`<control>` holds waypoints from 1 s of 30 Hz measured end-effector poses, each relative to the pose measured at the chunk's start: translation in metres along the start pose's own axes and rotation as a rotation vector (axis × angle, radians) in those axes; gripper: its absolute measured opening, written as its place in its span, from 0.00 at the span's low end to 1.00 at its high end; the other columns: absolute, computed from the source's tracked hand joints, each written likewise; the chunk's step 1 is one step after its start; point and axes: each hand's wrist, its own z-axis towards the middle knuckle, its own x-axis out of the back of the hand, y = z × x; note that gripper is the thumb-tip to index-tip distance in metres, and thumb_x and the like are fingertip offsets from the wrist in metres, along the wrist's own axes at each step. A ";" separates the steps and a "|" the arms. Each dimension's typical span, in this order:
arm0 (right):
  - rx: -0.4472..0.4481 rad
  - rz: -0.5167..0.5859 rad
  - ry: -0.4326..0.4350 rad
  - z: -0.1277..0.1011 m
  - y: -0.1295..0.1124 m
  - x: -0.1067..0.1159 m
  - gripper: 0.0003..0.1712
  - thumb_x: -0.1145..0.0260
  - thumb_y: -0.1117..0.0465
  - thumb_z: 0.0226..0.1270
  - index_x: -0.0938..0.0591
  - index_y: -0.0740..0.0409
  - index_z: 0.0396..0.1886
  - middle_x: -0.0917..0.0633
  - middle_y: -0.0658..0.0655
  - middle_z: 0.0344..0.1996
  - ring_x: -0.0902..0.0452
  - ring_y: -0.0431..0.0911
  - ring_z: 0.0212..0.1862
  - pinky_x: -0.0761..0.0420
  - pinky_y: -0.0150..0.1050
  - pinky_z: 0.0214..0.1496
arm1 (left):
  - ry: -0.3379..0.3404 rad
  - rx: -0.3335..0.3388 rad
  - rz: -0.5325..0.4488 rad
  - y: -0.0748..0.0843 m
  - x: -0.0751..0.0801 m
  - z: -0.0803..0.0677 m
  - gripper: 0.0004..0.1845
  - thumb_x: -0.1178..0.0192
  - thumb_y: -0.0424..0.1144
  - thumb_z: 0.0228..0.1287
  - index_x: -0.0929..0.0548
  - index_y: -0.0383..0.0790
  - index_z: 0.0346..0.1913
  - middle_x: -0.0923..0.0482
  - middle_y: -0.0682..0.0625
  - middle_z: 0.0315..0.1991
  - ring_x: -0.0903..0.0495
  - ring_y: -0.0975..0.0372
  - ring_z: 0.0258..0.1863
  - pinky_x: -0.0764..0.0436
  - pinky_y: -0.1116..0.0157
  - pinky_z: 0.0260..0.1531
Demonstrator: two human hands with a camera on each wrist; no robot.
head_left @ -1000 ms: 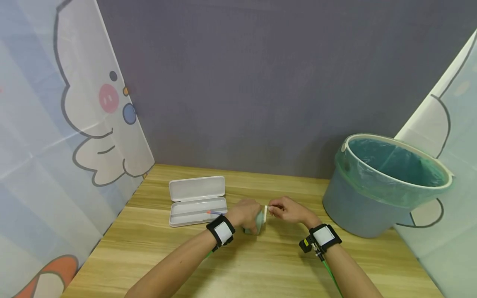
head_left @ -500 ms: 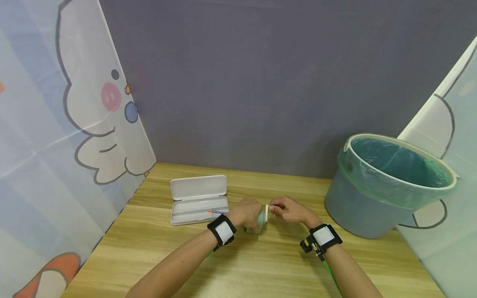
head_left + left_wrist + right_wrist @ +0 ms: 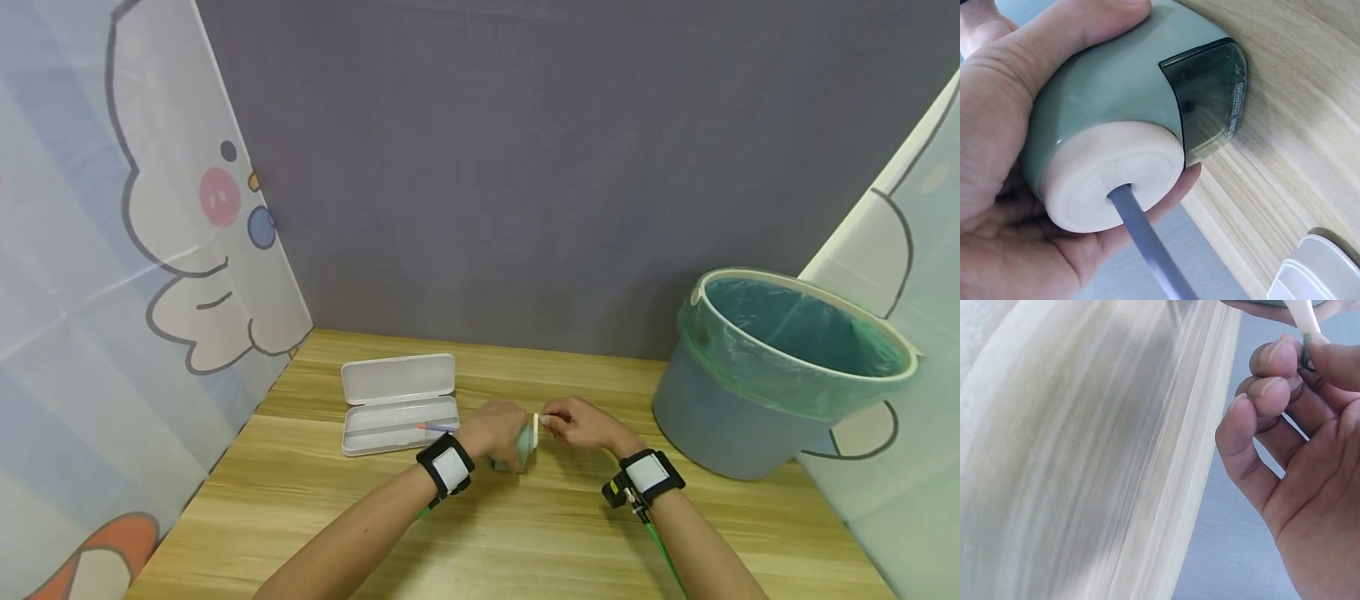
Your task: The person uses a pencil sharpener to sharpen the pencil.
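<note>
My left hand (image 3: 497, 431) grips a pale green pencil sharpener (image 3: 521, 450) that stands on the wooden table (image 3: 480, 533). In the left wrist view the sharpener (image 3: 1116, 106) has a cream front face, a dark clear shavings drawer (image 3: 1207, 100) and a blue-grey pencil (image 3: 1147, 247) stuck in its hole. My right hand (image 3: 581, 422) pinches the sharpener's white crank handle (image 3: 536, 431) on the sharpener's right side. In the right wrist view its fingers (image 3: 1272, 369) curl round the handle's small knob (image 3: 1307, 357).
An open white pencil case (image 3: 398, 402) lies left of my hands; a pencil with an orange end (image 3: 431, 427) sticks out over its edge. A blue bin (image 3: 780, 375) with a green liner stands at the right. Printed curtains hang on both sides.
</note>
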 end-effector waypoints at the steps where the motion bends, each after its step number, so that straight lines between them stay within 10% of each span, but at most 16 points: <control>1: -0.001 -0.009 -0.001 0.001 0.000 0.001 0.20 0.45 0.58 0.82 0.19 0.69 0.33 0.27 0.43 0.18 0.33 0.33 0.20 0.30 0.30 0.26 | 0.000 -0.001 -0.002 0.000 0.000 0.000 0.22 0.16 0.51 0.42 0.19 0.49 0.32 0.24 0.60 0.24 0.27 0.66 0.24 0.28 0.69 0.25; 30: 0.023 -0.104 -0.097 0.003 0.014 -0.023 0.15 0.43 0.66 0.76 0.21 0.55 0.25 0.27 0.39 0.18 0.32 0.30 0.20 0.30 0.27 0.26 | 0.025 -0.016 -0.001 0.000 0.002 -0.002 0.20 0.16 0.50 0.41 0.17 0.50 0.32 0.22 0.61 0.26 0.26 0.67 0.26 0.27 0.71 0.28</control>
